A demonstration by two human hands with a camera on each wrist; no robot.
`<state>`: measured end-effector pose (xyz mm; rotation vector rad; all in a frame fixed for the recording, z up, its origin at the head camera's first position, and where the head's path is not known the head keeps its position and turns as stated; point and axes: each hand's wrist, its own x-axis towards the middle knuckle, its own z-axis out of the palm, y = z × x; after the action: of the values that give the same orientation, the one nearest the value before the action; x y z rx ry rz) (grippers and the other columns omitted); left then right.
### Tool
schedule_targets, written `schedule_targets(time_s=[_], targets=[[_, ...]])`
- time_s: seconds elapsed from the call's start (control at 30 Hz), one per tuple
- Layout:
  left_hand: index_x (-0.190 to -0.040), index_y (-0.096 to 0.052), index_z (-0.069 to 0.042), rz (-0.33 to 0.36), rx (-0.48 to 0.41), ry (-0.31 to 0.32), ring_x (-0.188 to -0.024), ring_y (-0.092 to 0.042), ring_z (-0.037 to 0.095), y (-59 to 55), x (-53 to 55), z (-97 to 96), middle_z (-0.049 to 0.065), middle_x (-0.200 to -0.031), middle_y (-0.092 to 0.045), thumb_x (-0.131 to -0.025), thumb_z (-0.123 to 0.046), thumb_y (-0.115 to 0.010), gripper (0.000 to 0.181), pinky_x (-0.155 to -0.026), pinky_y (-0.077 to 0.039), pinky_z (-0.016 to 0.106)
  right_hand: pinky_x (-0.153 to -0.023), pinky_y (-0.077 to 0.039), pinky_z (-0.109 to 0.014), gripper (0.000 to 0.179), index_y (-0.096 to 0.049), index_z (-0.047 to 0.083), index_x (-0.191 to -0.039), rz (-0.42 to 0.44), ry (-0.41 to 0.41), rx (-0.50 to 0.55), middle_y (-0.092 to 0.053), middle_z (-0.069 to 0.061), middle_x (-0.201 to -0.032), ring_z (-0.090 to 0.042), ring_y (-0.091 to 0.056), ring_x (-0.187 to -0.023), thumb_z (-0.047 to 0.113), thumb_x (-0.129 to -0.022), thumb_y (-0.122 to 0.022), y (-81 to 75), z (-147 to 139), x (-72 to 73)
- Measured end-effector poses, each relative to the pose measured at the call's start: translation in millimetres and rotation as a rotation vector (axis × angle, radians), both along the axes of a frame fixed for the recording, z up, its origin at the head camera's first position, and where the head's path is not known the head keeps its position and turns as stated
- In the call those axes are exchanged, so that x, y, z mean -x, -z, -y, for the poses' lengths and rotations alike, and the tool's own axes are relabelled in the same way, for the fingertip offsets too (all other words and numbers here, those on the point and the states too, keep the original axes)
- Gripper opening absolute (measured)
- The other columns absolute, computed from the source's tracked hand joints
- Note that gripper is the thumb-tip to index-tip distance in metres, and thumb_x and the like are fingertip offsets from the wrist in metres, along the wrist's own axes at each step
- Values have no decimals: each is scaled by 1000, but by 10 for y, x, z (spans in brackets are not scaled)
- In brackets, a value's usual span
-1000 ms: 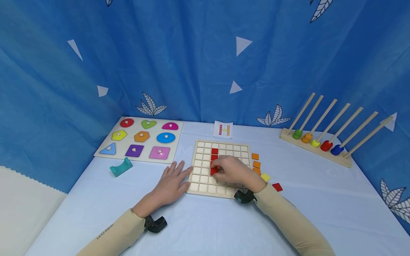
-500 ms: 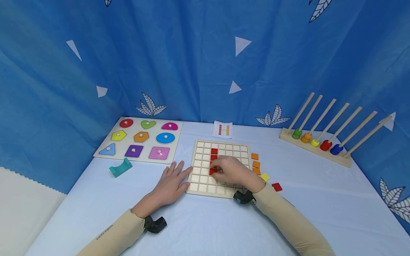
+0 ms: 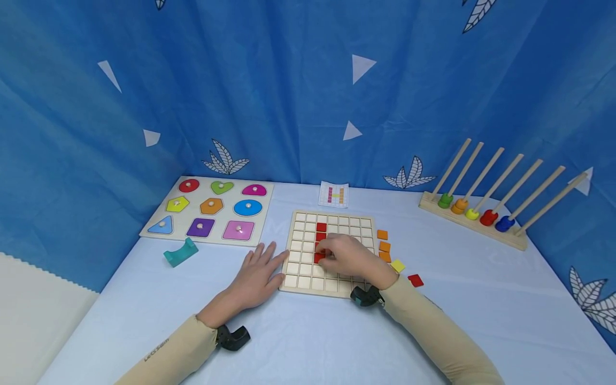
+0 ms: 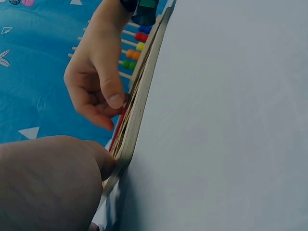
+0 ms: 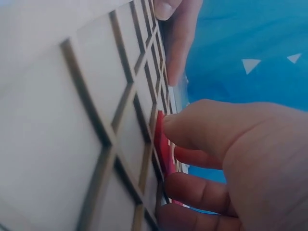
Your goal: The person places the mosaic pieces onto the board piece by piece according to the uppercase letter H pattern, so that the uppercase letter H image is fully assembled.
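Note:
A wooden grid board lies flat on the table, with a short column of red square tiles in its cells. My right hand is over the board, thumb and forefinger curled at the nearest red tile of that column. In the right wrist view the thumb pinches the edge of this red tile, which sits at a cell among the raised grid lines. My left hand is spread beside the board, its fingertips touching the left rim; the left wrist view shows its thumb side close up.
Orange tiles, a yellow tile and a loose red tile lie right of the board. Behind it is a pattern card. A knob puzzle and teal curved piece are left; a bead-peg stand stands right.

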<state>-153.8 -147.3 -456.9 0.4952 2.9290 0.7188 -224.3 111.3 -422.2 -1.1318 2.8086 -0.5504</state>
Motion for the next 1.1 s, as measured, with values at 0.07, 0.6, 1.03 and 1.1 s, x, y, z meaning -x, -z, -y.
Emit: schedule_targets(time_s=[0.07,0.6,1.03,1.1], targets=[[-154,-45,-11,-1,-3,0,-157,-15,48,2,-2,1,23,-166,-30,-102,-28,-55,56,-124,-13,69,-83,-56,-31,21,-77,12,-110,-3,7,-3,-74,1,-102,-12,-62,-87,19,-91,-74,-16,-12,-1],[-154,-45,-12,3,-8,10,-157,-15,48,11,6,-34,23,-166,-29,-102,-28,-55,56,-124,-13,69,-65,-46,-26,22,-75,8,-109,-1,121,24,-66,-1,-86,-10,-50,-72,20,-90,-75,-150,-584,-10],[-156,-43,-14,22,10,1,-158,-12,47,-2,8,-1,21,-167,-27,-102,-32,-55,58,-125,-12,67,-60,-48,-22,23,-75,6,-108,-6,304,-26,-64,1,-81,-10,-50,-70,16,-87,-78,-196,-1319,-217],[-155,-44,-13,13,6,0,-157,-13,47,0,4,4,22,-167,-28,-102,-30,-56,58,-124,-12,68,-61,-48,-22,25,-75,6,-109,2,329,-39,-64,1,-82,-11,-51,-70,17,-87,-79,-189,-1392,-247]])
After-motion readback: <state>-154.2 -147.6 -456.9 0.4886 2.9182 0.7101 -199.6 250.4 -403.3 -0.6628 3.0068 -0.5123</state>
